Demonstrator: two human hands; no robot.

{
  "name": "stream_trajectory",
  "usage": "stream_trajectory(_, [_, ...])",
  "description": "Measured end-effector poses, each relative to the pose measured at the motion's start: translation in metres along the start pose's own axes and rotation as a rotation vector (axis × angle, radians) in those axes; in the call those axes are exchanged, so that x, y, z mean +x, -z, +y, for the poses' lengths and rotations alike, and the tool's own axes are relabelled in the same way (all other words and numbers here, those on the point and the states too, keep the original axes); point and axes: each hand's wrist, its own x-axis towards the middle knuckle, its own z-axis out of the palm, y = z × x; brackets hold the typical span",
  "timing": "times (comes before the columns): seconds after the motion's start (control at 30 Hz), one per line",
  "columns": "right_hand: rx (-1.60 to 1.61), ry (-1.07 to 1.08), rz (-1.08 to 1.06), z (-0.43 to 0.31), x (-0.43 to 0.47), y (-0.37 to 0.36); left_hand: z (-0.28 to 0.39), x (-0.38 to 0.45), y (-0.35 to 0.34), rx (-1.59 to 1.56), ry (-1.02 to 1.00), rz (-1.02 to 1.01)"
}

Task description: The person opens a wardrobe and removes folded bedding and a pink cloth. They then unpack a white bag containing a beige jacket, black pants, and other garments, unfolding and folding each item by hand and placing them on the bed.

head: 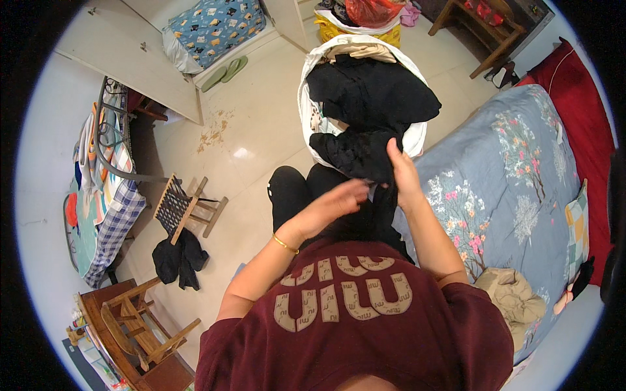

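A black garment (359, 151) hangs over the near rim of a white laundry basket (307, 107), in front of my knees. My right hand (405, 173) grips its right side, thumb on top and the fingers mostly hidden behind the cloth. Just below the garment's lower edge is my left hand (340, 200), blurred, fingers stretched out and nothing visible in them. Whether its fingertips touch the cloth is unclear. More black cloth (371, 90) fills the basket's top, and a beige piece of clothing (362, 52) shows at the far rim.
To the right stands a bed with a grey-blue floral cover (469, 166), a crumpled khaki garment (511, 295) on it. A folding stool (188, 210) and dark clothing (181, 259) are at left, near a wooden chair (142, 322). Behind the basket sits a yellow bag (332, 32).
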Motion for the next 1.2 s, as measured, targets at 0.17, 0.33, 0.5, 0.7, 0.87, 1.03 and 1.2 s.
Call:
stream_trajectory(0.17, [-0.652,0.087,-0.460,0.043,-0.034,-0.034,0.046,0.026,0.003,-0.622,-0.090,0.312])
stream_trajectory(0.33, [-1.125,-0.043,-0.791,0.043,-0.035,-0.049,0.087,0.023,0.049,-0.949,-0.410,0.013])
stream_trajectory(0.5, [-1.094,0.039,-0.408,0.054,0.011,-0.007,0.111,-0.005,0.077,-0.806,-0.556,-0.013])
stream_trajectory(0.7, [-0.374,0.365,-0.222,-0.008,0.041,-0.068,0.123,-0.010,0.077,-0.771,-0.586,-0.098])
stream_trajectory(0.87, [0.270,-0.131,-0.821,-0.035,0.063,-0.114,0.131,-0.026,0.087,-0.674,-0.616,-0.024])
stream_trajectory(1.03, [0.292,0.281,-0.416,-0.115,0.084,-0.146,0.189,-0.079,0.129,-0.508,-0.780,0.234])
stream_trajectory(1.2, [0.299,0.410,-0.484,-0.158,0.106,-0.139,0.221,-0.118,0.144,-0.348,-0.845,0.465])
